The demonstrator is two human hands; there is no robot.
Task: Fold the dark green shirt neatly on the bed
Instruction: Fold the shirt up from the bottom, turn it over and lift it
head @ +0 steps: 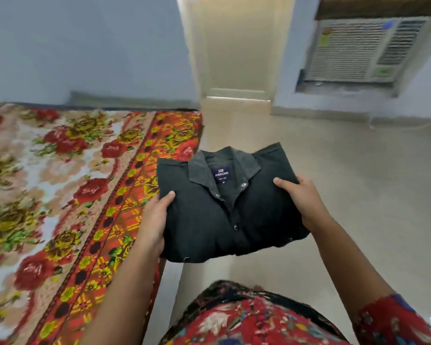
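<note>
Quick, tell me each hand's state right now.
Left hand: grips the folded shirt at its left edge.
Right hand: grips the shirt's right edge.

The folded shirt [224, 215] is held between the left hand [152, 225] and the right hand [306, 202], over the right edge of the bed [60, 183] (partly above the floor [358, 183]). Behind stands a door [237, 46], with a window air conditioner [368, 48] to its right.

There is one folded dark green button-up shirt [204, 220], showing five small dark round buttons [236, 227] and one navy collar label [221, 174]. Two bare hands are in view, one left hand [152, 224] and one right hand [302, 199]. There is also one red-and-cream floral bedspread [60, 183], one cream door [237, 46] and one white window air conditioner [363, 49].
</note>
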